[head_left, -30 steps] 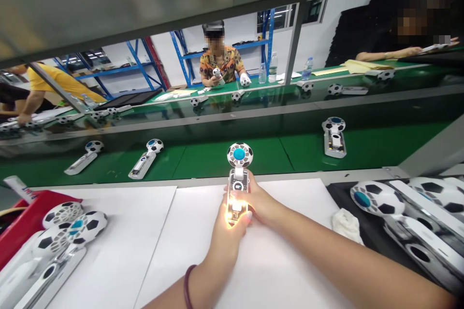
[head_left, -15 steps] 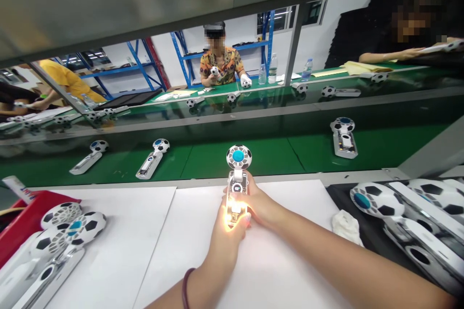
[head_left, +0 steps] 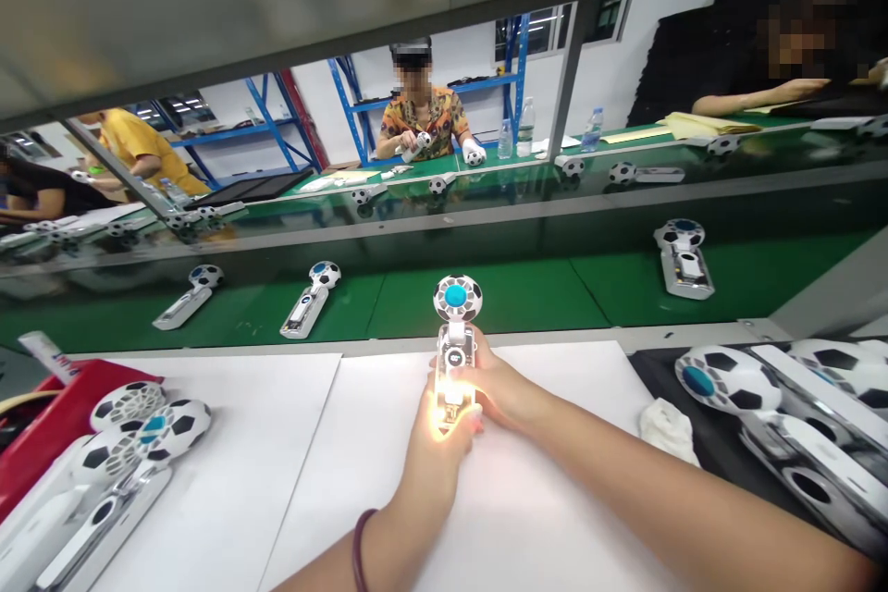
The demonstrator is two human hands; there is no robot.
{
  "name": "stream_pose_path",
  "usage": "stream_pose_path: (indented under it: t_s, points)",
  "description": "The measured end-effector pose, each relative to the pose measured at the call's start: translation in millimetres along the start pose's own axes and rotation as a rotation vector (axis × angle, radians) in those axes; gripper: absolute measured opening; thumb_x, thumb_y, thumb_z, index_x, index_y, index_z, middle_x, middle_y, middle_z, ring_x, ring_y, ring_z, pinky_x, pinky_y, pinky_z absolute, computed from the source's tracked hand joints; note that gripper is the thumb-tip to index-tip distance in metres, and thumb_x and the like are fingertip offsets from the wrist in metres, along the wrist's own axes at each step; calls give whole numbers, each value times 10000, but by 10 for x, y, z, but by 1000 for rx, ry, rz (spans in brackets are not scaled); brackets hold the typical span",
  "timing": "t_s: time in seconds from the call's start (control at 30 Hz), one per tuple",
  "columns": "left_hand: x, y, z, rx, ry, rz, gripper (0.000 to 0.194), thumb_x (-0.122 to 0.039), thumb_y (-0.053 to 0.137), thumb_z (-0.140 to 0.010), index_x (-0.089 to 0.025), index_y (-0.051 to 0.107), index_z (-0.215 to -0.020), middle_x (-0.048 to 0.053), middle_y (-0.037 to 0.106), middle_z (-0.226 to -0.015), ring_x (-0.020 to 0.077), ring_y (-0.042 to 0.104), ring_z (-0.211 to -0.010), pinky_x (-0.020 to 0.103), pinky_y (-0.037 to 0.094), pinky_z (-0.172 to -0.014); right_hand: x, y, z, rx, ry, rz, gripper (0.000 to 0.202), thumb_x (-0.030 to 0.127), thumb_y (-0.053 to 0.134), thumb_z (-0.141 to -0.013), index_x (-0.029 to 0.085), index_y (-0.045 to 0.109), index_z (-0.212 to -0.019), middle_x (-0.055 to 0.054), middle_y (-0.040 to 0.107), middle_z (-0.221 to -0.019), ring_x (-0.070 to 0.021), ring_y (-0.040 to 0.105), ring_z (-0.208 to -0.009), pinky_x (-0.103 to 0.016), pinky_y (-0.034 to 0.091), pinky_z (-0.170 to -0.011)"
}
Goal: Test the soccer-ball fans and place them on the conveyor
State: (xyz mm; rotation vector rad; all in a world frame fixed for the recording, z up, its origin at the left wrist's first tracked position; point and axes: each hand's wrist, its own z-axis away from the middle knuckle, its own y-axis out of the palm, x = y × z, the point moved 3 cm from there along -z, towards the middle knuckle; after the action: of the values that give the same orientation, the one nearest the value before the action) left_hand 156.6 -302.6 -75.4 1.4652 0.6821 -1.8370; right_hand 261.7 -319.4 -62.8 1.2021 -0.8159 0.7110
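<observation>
At the centre of the frame, a person's two bare hands hold one handheld fan (head_left: 455, 333) upright over a white sheet (head_left: 499, 499) on the bench. The left hand (head_left: 437, 449) is closed around the bottom of the fan's handle, where a warm light glows brightly between the fingers. The right hand (head_left: 496, 384) is wrapped against the handle's right side. The fan's round head, patterned like a football with a blue hub, points toward the green conveyor belt (head_left: 541, 287) just beyond the sheet.

Over the last second the hands and the fan have hardly shifted and the glow has stayed lit. The fans lying on the belt have drifted rightward across the frame, one now at centre left (head_left: 309, 301) and one at the right (head_left: 684, 254). So the held fan looks powered and kept in place while the line runs on.

No brand, label or writing can be read; a small display on the handle is too small to make out.
</observation>
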Motion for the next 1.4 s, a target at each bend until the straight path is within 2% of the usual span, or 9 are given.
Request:
stream_pose_path:
  t_s: [0.23, 0.37, 0.43, 0.57, 0.67, 0.9, 1.2, 1.4]
  points:
    - [15, -15, 27, -24, 4, -31, 446, -261, 550, -752, -168, 393, -1158, 60, 564, -912, 88, 498, -596, 217, 412, -552, -16, -18, 2, 79, 8, 41, 715, 253, 688, -617, 310, 225, -1158, -20, 527, -1021, -121, 556, -472, -181, 346, -261]
    - [25, -17, 36, -7, 41, -48, 407, -266, 537, -770, -167, 398, -1139, 60, 566, -928, 80, 476, -592, 211, 413, -551, -43, -32, -1, 51, 10, 86, 764, 219, 704, -603, 324, 210, -1177, -22, 530, -1040, -124, 566, -508, -180, 357, -282]
    - [37, -23, 31, -12, 41, -55, 405, -266, 541, -767, -167, 401, -1134, 61, 564, -933, 80, 474, -593, 211, 414, -550, -40, -27, 1, 39, -3, 86, 756, 207, 698, -608, 315, 217, -1181, -20, 540, -1027, -129, 582, -567, -192, 405, -344]
    - [64, -38, 16, -25, 26, -22, 519, -295, 577, -745, -185, 355, -1201, 64, 561, -952, 89, 498, -595, 222, 420, -550, -19, -7, 14, 29, -13, 68, 750, 173, 695, -613, 304, 228, -1185, -3, 554, -996, -147, 604, -756, -257, 506, -578]
    - [78, -48, 15, -38, 22, 9, 571, -308, 609, -723, -189, 351, -1219, 63, 567, -945, 103, 518, -610, 229, 424, -549, -5, 4, 26, 30, -5, 69, 758, 169, 693, -617, 305, 221, -1194, -2, 555, -1001, -155, 599, -803, -289, 507, -647]
    - [70, -54, 37, -71, 52, 34, 562, -292, 632, -716, -188, 407, -1221, 45, 588, -846, 129, 539, -650, 229, 427, -545, 28, 12, 55, 44, 0, 122, 750, 170, 674, -653, 303, 202, -1220, -3, 559, -992, -168, 580, -891, -325, 491, -748]
    - [50, -51, 18, -51, 7, 74, 625, -292, 637, -707, -206, 363, -1262, 38, 582, -844, 111, 520, -602, 217, 417, -511, 22, 34, 50, 20, -48, 144, 718, 149, 658, -671, 292, 211, -1214, -5, 556, -990, -164, 565, -935, -356, 464, -833]
    - [53, -53, 13, -61, 8, 71, 640, -288, 634, -703, -220, 354, -1274, 48, 579, -888, 124, 542, -646, 226, 441, -535, 45, 36, 55, 55, -72, 172, 744, 184, 684, -657, 264, 200, -1216, -11, 559, -945, -186, 563, -969, -360, 472, -821]
